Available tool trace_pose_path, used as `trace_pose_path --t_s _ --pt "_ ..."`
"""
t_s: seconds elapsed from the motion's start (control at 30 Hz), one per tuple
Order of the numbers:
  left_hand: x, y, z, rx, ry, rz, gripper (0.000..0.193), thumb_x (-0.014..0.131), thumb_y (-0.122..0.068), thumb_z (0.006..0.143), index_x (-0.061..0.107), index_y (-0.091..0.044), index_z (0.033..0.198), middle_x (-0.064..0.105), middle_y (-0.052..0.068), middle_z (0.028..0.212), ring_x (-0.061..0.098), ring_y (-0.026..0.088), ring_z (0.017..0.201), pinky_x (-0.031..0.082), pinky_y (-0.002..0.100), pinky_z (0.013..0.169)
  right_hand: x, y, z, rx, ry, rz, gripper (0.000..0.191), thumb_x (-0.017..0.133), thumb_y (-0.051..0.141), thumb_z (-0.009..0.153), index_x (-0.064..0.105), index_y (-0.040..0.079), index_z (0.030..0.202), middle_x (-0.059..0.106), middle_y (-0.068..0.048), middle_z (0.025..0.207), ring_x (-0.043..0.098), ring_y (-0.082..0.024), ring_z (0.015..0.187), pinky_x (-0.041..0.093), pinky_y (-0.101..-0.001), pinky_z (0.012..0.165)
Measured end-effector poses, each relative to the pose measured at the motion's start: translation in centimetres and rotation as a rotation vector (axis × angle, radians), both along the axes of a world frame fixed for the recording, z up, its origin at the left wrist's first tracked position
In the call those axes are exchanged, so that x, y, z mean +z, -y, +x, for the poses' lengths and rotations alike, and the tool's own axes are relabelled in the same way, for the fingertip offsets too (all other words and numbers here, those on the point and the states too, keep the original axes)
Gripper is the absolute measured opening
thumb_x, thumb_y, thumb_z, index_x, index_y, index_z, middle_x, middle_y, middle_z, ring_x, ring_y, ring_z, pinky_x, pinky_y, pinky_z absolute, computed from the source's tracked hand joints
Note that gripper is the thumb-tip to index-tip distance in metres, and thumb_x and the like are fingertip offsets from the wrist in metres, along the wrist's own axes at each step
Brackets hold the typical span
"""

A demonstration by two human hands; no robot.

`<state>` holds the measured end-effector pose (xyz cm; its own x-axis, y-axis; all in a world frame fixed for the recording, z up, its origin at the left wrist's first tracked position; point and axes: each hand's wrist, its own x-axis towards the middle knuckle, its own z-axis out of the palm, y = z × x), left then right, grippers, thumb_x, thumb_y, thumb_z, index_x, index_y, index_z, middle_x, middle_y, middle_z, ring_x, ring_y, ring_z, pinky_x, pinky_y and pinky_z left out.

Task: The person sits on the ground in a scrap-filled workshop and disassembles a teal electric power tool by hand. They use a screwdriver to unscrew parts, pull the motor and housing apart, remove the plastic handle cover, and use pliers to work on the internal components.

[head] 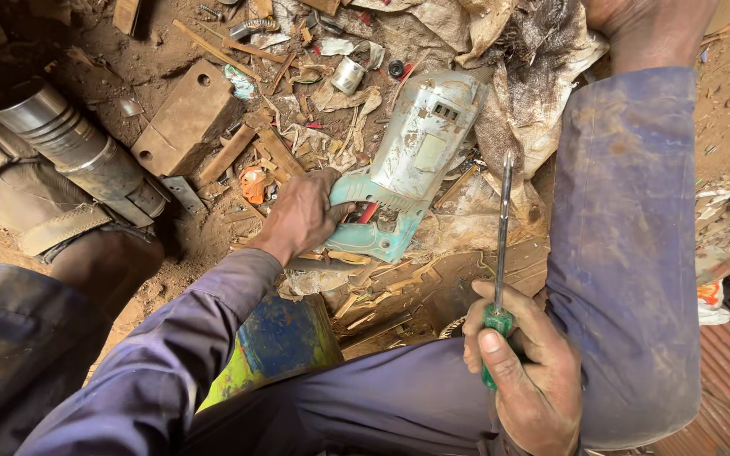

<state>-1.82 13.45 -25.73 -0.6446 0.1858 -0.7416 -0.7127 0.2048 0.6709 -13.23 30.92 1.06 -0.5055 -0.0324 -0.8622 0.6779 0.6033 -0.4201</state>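
A ribbed metal cylinder [78, 148] lies far left on the dirt floor [162, 72], beside a rusty drilled block [186, 118]. The left hand [300, 215], arm stretched forward, grips the handle of a worn teal power-tool housing [411, 160], seemingly pinning it steady among the scraps. The right hand [530, 371] clenches a green-handled screwdriver [500, 253], shaft pointing up, wrist by the knee.

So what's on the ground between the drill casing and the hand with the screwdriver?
In the head view, between the drill casing and the right hand lie dusty scrap wood pieces; the screwdriver shaft points up across that stretch.
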Motion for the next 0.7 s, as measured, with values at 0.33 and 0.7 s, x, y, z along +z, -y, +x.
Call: trace_pose_path --t_s 0.33,0.7 --pt "-0.3 0.0 -0.1 -0.011 0.008 0.01 0.032 0.078 -0.027 0.087 0.063 0.001 0.095 0.069 0.019 0.081 0.071 0.037 0.075 0.055 0.05 0.073 -0.6 1.6 0.0 0.178 -0.065 0.133 0.047 0.062 0.008 0.096 0.057 -0.005 0.141 0.07 -0.011 0.092 0.06 -0.015 0.069 0.052 -0.0291 0.06" --pt "0.6 0.6 0.2 -0.219 -0.242 -0.354 0.017 0.054 -0.014 0.099 0.057 0.001 0.092 0.066 0.023 0.08 0.068 0.039 0.066 0.055 0.052 0.061 -2.7 3.3 1.4 0.869 -0.416 0.287 0.024 0.069 0.009 0.09 0.068 0.006 0.113 0.074 -0.017 0.097 0.072 -0.038 0.086 0.056 -0.045 0.071"
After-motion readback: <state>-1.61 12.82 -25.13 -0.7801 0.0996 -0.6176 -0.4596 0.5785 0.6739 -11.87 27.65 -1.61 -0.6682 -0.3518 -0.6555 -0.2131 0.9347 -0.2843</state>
